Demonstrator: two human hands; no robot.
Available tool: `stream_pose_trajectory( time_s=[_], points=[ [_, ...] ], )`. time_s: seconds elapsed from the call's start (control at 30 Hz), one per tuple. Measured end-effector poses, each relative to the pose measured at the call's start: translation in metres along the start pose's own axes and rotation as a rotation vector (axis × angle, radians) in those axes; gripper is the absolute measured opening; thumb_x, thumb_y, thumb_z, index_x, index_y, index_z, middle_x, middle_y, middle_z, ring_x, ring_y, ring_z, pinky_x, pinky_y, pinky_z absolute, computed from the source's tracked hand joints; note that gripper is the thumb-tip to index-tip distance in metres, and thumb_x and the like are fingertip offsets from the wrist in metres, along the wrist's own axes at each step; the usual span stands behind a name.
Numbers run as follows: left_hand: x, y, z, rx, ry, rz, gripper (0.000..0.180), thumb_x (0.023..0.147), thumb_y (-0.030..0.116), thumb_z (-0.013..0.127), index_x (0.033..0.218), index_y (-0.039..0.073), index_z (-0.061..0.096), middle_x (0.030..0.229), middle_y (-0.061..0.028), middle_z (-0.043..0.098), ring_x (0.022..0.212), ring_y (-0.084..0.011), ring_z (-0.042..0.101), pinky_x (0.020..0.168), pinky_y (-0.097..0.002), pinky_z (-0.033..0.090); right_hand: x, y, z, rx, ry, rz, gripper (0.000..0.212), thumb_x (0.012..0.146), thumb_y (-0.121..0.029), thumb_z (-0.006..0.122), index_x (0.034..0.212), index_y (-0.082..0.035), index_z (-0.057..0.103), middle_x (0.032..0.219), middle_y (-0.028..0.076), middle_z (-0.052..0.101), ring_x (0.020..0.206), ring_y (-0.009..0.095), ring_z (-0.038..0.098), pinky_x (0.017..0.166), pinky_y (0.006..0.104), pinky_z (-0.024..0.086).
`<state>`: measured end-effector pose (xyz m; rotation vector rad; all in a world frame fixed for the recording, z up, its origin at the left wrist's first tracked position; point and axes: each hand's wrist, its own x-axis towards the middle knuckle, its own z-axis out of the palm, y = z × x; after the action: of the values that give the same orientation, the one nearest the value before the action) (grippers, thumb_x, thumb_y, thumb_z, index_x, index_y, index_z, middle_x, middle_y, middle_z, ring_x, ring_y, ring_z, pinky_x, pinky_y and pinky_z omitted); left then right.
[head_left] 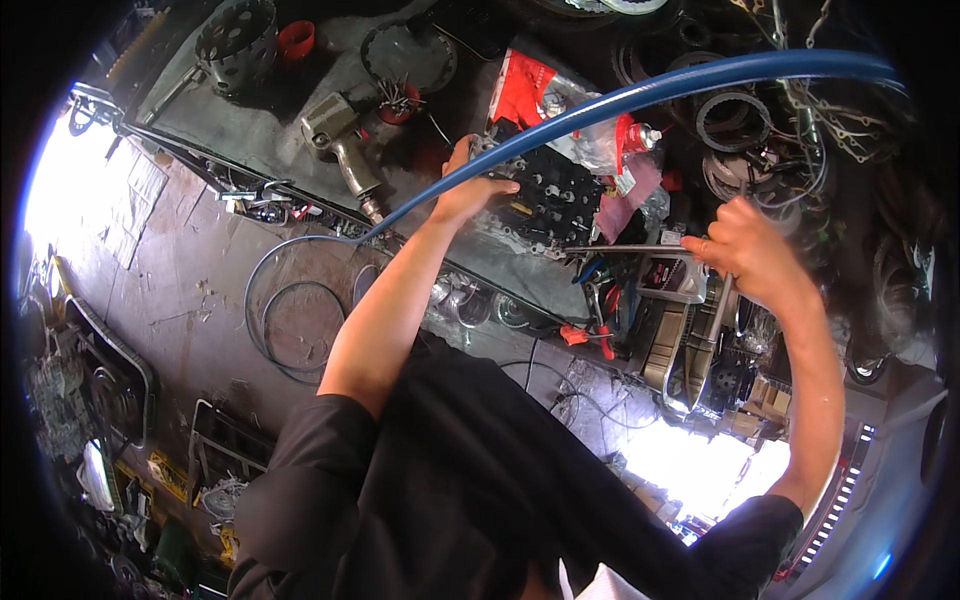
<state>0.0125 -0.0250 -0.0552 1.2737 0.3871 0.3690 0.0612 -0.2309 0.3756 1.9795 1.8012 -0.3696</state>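
My left hand [465, 197] grips the left end of a transmission valve body [545, 195], with the thumb stretched over its top. The valve body is a black and bare-metal block lying on the workbench. My right hand [748, 255] is closed around the crossbar of a T-handle wrench, off the block's right side. The wrench's long thin shaft [630, 248] points left, and its tip is at the block's near right edge. Whether the tip sits on a bolt is too small to tell. A thick blue hose [600, 103] crosses in front of the block's far-left corner.
An impact wrench [342, 145] lies on the bench at left, beside a red cup of small parts [398, 103]. A red and clear plastic bag [545, 90] lies behind the block. Pliers [602, 310] rest at the near edge. Gasket rings [735, 122] and a perforated drum [235, 45] stand farther back.
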Motion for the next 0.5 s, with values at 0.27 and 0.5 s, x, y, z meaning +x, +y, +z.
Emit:
stream_pose_trajectory(
  time_s=[0.27,0.5],
  points=[
    [0.007,0.004,-0.002,0.009,-0.021,-0.009,0.099,0.054,0.018,0.099,0.14,0.004,0.05,0.126,-0.0193,0.068,0.122,-0.0355,0.062,0.107,-0.0411,0.047,-0.008,0.023,0.006,-0.112,0.031,-0.149,0.043,0.071,-0.008,0.066,0.114,-0.012,0.075,0.072,0.002,0.047,0.08,0.025,0.051,0.08,0.0368,0.051],
    [0.005,0.027,-0.007,0.136,-0.002,-0.014,0.098,0.053,0.018,0.1,0.136,0.002,0.052,0.116,-0.0163,0.072,0.114,-0.0289,0.068,0.101,-0.0377,0.051,-0.015,0.043,0.02,0.066,-0.013,-0.102,0.04,0.076,-0.007,0.072,0.116,-0.01,0.075,0.07,0.003,0.046,0.077,0.025,0.051,0.077,0.0384,0.049]
  ],
)
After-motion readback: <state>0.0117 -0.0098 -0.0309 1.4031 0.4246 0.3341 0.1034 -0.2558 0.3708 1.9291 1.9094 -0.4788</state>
